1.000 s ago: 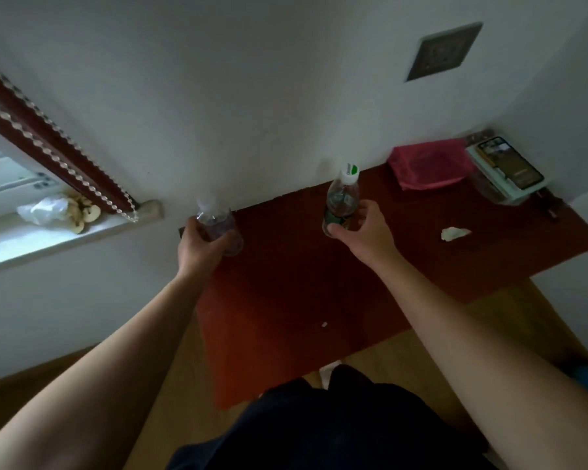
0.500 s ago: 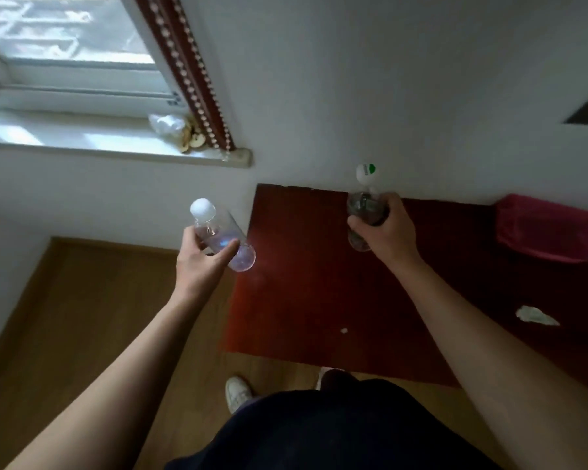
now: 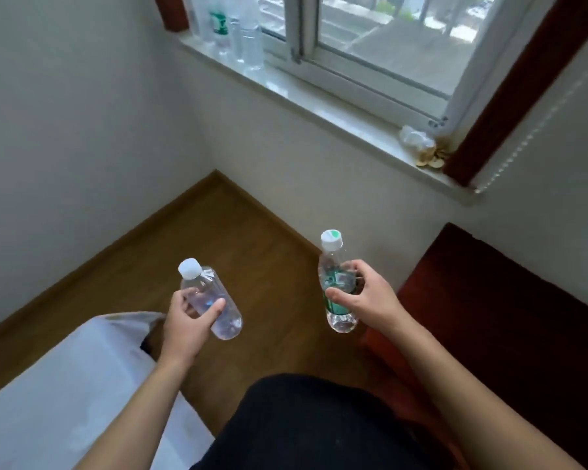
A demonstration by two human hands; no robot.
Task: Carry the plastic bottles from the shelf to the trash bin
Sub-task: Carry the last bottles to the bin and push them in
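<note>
My left hand grips a clear plastic bottle with a white cap, tilted with the cap pointing up and left, above the wooden floor. My right hand grips a second clear bottle with a green label and a white-and-green cap, held nearly upright. The dark red shelf lies to the right of my right hand, and both bottles are off it. No trash bin is in view.
Several more plastic bottles stand at the left end of the white windowsill. A crumpled bag and small yellow pieces lie at its right end by a dark red curtain. A white-covered bed is at the lower left.
The view has swung left, away from the red shelf toward the room corner and window. Both hands have carried their bottles off the shelf and now hold them over the floor.
</note>
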